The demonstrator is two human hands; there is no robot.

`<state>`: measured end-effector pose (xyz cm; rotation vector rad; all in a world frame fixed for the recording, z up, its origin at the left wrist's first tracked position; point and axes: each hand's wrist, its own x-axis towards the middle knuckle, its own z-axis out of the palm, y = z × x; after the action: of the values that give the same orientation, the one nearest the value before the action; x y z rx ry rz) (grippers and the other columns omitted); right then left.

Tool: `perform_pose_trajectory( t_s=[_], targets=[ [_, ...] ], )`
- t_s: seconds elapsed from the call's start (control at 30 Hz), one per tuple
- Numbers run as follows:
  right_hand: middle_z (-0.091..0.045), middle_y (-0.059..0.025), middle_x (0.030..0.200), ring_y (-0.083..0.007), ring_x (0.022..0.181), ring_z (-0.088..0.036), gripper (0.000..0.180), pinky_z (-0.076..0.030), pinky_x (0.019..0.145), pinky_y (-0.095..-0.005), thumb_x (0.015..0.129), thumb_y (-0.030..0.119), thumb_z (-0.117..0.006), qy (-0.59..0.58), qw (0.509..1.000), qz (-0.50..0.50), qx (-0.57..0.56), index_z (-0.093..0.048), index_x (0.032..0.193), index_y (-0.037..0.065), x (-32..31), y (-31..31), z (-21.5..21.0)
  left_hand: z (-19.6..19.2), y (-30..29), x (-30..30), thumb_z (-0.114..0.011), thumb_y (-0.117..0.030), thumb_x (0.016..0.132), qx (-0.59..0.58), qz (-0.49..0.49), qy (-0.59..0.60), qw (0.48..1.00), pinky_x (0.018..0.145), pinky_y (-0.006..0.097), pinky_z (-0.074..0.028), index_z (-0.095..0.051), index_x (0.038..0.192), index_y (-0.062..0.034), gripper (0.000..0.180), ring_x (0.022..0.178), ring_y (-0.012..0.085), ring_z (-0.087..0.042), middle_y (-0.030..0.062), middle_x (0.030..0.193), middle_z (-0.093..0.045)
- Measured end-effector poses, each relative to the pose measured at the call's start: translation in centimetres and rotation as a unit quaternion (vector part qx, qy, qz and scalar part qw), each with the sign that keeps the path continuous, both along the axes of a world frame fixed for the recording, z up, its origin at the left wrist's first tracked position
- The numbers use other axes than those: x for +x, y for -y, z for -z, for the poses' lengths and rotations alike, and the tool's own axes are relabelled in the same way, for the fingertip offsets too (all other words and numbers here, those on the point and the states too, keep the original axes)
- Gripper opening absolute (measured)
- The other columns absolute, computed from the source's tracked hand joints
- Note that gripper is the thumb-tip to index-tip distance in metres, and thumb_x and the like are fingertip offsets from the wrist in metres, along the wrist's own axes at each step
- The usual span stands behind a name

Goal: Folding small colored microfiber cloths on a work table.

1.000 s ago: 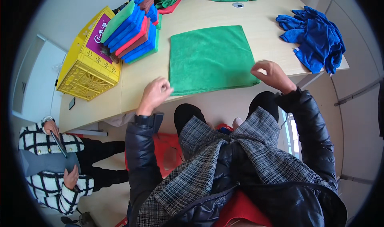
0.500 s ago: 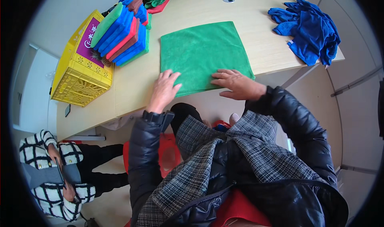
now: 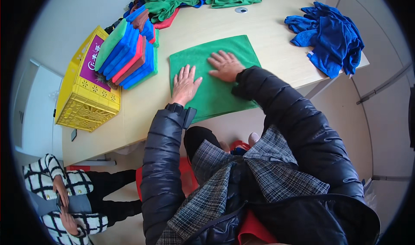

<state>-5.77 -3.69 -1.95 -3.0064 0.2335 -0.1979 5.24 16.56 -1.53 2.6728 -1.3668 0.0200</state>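
A green cloth towel lies spread out on the pale wooden table in front of me, its near edge at the table's front edge. My left hand rests flat on the towel's left part, fingers stretched forward. Farther in, near the towel's middle, my right hand is laid on the cloth with its fingers apart, slightly blurred. Neither hand grips anything.
On the left, a stack of folded towels in several colours stands beside a yellow plastic crate. Crumpled green cloths lie at the back, a blue cloth heap at the right corner. Another person is at lower left.
Both hands have moved forward from the towel's near edge onto its surface, the right one also to the left. The view has shifted slightly.
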Motion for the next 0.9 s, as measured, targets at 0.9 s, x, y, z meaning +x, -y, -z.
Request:
perform_pose_trajectory(
  t_s=[0.9],
  targets=[
    [-0.029,-0.0091,0.161,-0.0339,0.149,-0.024,0.070,-0.024,0.117,-0.0543,0.099,0.058,-0.039,-0.001,0.982,0.187,0.013,-0.032,0.155,0.017,1.2,12.0,-0.4,1.4,4.4,9.7,-0.039,-0.052,0.101,-0.065,-0.085,0.034,0.994,0.118,0.061,-0.017,-0.037,0.153,-0.0219,0.060,0.150,0.0312,-0.022,0.0086,0.161,-0.030]
  ],
)
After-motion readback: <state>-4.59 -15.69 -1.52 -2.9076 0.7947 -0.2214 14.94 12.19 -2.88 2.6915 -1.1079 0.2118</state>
